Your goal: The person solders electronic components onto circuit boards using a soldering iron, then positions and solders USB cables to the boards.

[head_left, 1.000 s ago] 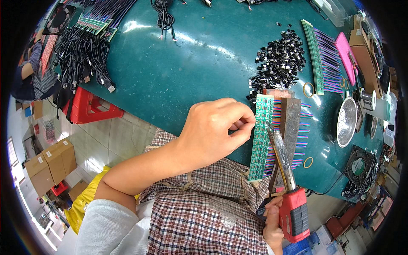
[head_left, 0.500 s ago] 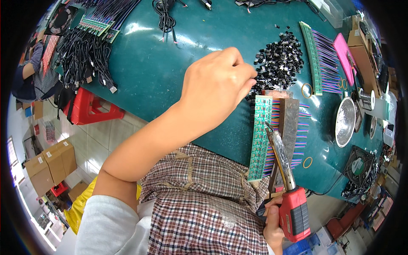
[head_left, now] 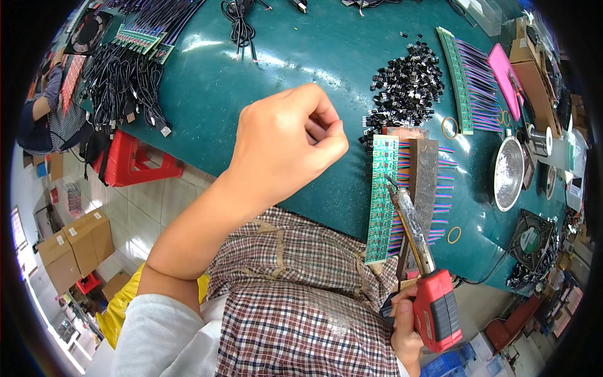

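Left hand (head_left: 286, 147) hovers over the teal table (head_left: 251, 81), fingers curled nearly closed (contents, if any, not visible), right hand (head_left: 407, 327) grips the red soldering gun (head_left: 433, 301) with its tip on the green circuit strip (head_left: 381, 198); remaining joints cannot be judged.

two brown cardboard boxes (head_left: 75, 248) stand on the tiled floor at the lower left, each closed and bearing a small white label on top. beside them, nearer the lower edge, a smaller brown box (head_left: 116, 284) sits next to something red. on the far right end of the table (head_left: 264, 94) a tan cardboard box (head_left: 540, 81) lies just beside a flat pink sheet (head_left: 504, 78). at the lower right corner, blue packets (head_left: 455, 364) show under the table's edge, too blurred to tell more.
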`<state>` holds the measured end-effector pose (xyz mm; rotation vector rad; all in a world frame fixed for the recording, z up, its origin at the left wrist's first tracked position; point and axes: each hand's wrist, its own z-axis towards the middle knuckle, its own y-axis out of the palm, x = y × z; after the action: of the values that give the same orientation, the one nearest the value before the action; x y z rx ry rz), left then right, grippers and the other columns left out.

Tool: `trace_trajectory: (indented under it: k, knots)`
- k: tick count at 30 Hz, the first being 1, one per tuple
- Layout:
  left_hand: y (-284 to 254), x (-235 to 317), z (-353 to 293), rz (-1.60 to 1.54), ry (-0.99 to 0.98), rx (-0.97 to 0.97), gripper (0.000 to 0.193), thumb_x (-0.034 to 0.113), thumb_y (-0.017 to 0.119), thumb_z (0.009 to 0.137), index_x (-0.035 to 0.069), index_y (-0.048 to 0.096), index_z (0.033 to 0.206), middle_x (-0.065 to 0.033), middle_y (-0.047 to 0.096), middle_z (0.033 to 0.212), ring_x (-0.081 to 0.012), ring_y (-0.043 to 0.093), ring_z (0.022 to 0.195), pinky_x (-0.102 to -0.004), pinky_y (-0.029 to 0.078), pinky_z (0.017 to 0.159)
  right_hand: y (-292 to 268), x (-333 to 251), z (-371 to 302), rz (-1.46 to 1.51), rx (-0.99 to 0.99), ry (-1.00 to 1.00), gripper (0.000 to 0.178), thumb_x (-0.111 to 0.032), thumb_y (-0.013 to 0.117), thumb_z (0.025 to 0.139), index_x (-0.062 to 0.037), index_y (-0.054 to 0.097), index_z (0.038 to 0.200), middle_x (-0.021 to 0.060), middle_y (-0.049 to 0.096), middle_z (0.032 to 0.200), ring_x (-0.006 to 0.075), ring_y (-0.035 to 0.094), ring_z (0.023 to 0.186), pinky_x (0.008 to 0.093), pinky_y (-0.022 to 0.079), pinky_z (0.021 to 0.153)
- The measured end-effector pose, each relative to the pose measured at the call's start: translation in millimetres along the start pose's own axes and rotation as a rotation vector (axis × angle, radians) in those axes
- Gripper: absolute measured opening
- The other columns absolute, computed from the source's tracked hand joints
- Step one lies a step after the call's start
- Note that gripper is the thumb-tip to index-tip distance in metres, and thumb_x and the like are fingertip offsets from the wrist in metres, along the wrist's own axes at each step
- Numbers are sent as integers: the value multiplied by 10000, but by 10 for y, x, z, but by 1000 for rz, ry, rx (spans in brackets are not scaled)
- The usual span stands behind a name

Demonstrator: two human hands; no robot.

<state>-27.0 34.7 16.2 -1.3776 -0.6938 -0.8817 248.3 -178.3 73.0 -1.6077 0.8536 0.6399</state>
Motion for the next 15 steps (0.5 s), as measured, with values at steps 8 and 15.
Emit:
trace_trajectory:
  k: [8,15]
  knots:
    - [-24,129,-243,-264,-72,-121,122,-59,730,957,-27,773,1067,-80,788,941,-153,796,895,-255,638,751,45,-145,8,52,108,167,108,-62,790,828,-28,727,908,94,722,800,284,701,702,385,555,697]
    - [202,125,-417,-327,52,-160,114,-49,810,899,-19,777,1003,-97,789,962,-136,784,800,-253,626,687,46,-138,-20,82,118,199,106,-58,781,820,-30,729,908,90,720,798,281,704,711,384,556,701]
